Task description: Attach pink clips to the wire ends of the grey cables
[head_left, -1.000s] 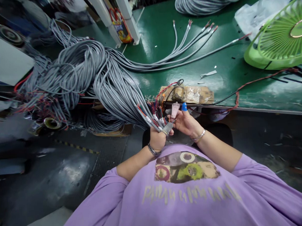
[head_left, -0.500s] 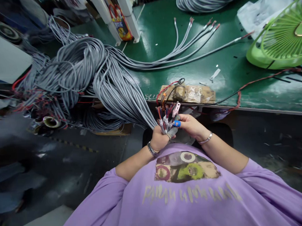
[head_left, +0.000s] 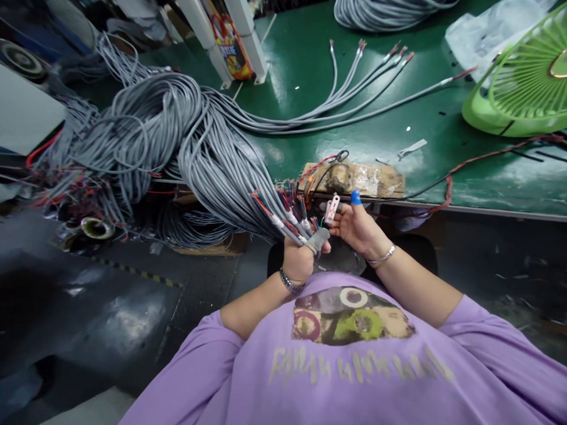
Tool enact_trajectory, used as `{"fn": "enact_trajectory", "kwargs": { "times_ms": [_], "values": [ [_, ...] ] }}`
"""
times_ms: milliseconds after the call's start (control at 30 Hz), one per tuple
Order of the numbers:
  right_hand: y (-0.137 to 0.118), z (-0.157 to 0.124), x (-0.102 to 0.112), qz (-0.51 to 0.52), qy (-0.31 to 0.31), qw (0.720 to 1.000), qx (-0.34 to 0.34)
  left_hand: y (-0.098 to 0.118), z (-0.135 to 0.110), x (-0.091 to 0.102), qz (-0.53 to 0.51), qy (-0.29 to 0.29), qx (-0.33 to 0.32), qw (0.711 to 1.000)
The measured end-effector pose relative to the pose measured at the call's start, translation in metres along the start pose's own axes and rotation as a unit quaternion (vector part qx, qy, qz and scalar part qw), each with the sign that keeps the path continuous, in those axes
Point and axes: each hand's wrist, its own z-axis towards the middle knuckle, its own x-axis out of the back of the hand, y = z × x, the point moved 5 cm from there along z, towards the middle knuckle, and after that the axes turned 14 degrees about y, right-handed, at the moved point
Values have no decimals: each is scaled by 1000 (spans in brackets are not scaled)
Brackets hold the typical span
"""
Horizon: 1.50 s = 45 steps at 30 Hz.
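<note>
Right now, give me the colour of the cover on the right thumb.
Blue; the thumb cover on the right hand shows best in the head view.

No word legible with certainty. Purple shirt (head_left: 348,401): one line of pale script (head_left: 360,364) across front, upside down from here, unread. Packet (head_left: 235,55) at white posts (head_left: 251,41): lettering on dark ground, too blurred. Pale pink piece (head_left: 331,209) at right hand (head_left: 363,233): reddish marks, too small to make out. Floor (head_left: 128,322): yellow-and-black striped tape (head_left: 140,274).

The right hand (head_left: 362,234) has raised its blue-capped thumb (head_left: 356,198) away from the wires (head_left: 289,207).
</note>
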Motion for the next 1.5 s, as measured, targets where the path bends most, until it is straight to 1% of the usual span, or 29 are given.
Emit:
{"fn": "enact_trajectory", "kwargs": {
  "times_ms": [100, 200, 367, 600, 800, 900, 1000, 1200, 1333, 1500],
  "values": [
    [-4, 0, -11, 6, -2, 1000, 21, -3, 3, -5, -9, 2, -7, 1000],
    [-3, 1, -18, 20, -7, 999, 30, -6, 4, -7, 1, -7, -14, 1000],
    [-4, 1, -20, 38, -5, 999, 33, -7, 4, -7, 36, -22, -19, 999],
    [-1, 0, -21, 29, -13, 999, 31, -9, 4, -7, 38, -31, -15, 999],
    [2, -2, -11, 38, -2, 999, -2, -8, 2, 0, 11, -17, 0, 1000],
    [2, -3, -3, 46, -3, 999, -12, -6, 2, 4, -5, -40, 18, 999],
    [3, -3, 7, 66, 10, 998, -23, -3, 3, 8, -28, -68, 40, 996],
    [7, -6, 18, 57, 26, 997, -33, -1, 4, 12, -57, -68, 93, 992],
    [5, -9, 25, 46, 30, 998, -16, 2, 4, 10, -72, -70, 91, 991],
    [-3, -20, 32, -22, 18, 998, 64, 2, 2, 8, -50, -93, 78, 991]
  ]
}}
